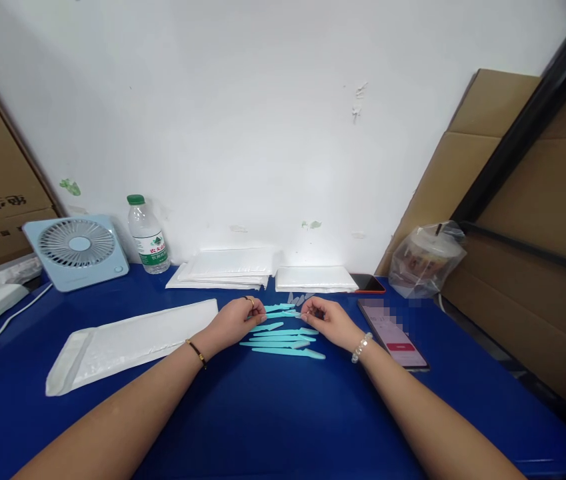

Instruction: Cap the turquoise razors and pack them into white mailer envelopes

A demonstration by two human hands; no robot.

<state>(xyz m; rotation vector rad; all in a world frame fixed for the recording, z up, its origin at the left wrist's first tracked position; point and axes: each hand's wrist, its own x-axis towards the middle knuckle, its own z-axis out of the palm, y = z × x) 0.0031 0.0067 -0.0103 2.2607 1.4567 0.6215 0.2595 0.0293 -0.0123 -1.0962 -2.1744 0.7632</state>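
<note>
Several turquoise eyebrow razors (pixel 283 351) lie side by side on the blue table (pixel 283 413). My left hand (pixel 237 319) is closed in a pinch on the handle end of one eyebrow razor (pixel 280 314) near the back of the row. At the blade end of that same razor, my right hand (pixel 330 321) pinches with thumb and fingertips, touching what looks like a small clear piece. Just behind the hands lie some small, clear, flat pieces (pixel 299 299), perhaps blade covers. My fingers partly hide the razors beside them.
Left of my hands lies a white padded envelope (pixel 137 343); more white envelopes (pixel 227 264) are stacked by the wall. A blue fan (pixel 80 245) and a water bottle (pixel 149 237) stand back left. A phone (pixel 393 333) and a bagged drink cup (pixel 427 257) are at right.
</note>
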